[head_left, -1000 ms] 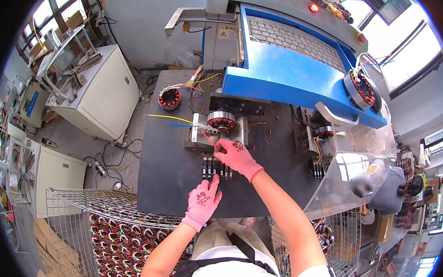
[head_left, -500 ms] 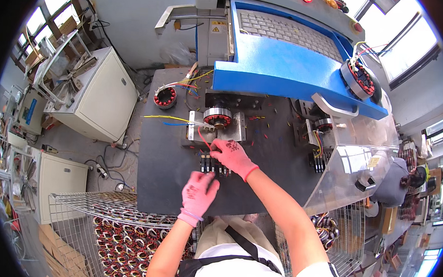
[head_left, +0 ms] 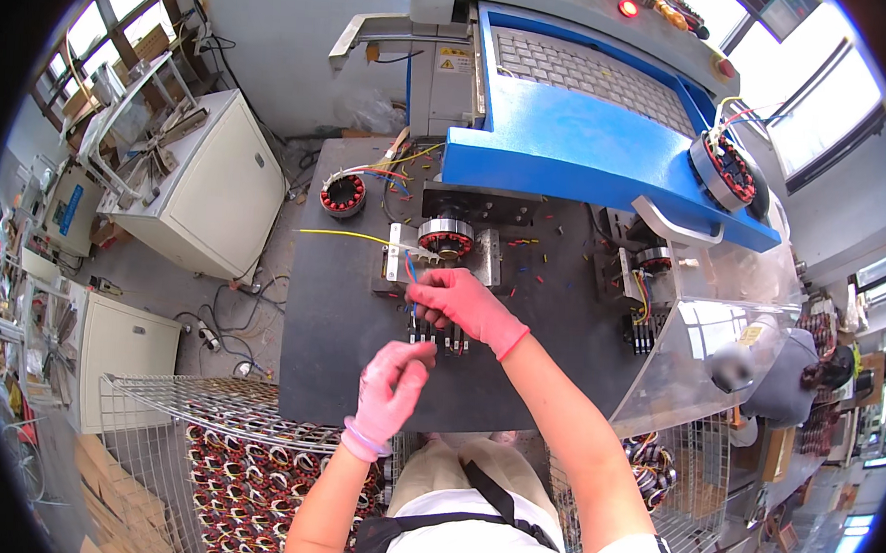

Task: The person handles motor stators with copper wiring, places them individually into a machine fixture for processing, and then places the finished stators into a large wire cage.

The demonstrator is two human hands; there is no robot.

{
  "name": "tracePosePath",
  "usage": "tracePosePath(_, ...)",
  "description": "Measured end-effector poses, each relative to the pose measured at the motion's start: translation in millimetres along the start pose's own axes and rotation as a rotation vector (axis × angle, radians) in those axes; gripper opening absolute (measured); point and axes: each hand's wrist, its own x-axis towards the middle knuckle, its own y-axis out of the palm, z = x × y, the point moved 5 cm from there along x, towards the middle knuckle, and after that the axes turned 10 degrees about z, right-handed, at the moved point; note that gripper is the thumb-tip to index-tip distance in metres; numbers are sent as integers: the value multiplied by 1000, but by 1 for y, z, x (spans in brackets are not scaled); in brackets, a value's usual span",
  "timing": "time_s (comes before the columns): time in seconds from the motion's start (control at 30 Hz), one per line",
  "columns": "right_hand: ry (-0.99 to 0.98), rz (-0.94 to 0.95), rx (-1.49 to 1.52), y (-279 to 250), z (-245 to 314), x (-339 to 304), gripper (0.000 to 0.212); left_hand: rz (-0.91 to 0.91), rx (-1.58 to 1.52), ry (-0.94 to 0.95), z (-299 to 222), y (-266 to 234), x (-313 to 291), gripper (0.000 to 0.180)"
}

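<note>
A stator with red windings and a silver rim sits in a metal fixture on the dark worktable. Its yellow wire stretches out to the left. A blue wire runs down from the stator, beside a bit of red, into the pinched fingertips of my pink-gloved right hand. Below them, small black terminal clamps stand in a row, partly hidden by the hand. My left hand, also gloved in pink, hovers near the clamps with its fingers loosely bent and apart, nothing visible in them.
Another stator lies at the table's back left; one more rests on the blue machine cover. A second fixture holds a stator behind a clear panel. Wire baskets of stators stand below. A co-worker is at right.
The blue wire, stretched left before, now runs down to my right hand. My left hand has drawn slightly down and left, its fingers more bent. The view has shifted a little.
</note>
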Motion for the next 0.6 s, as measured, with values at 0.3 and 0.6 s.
tracePosePath(0.3,-168,-253,-663,-12,-15,-11,17,191,1051,-248,74,39,-31,57)
tracePosePath(0.6,-213,-273,-824,-9,-31,1,19,223,1155,-223,89,43,-36,52)
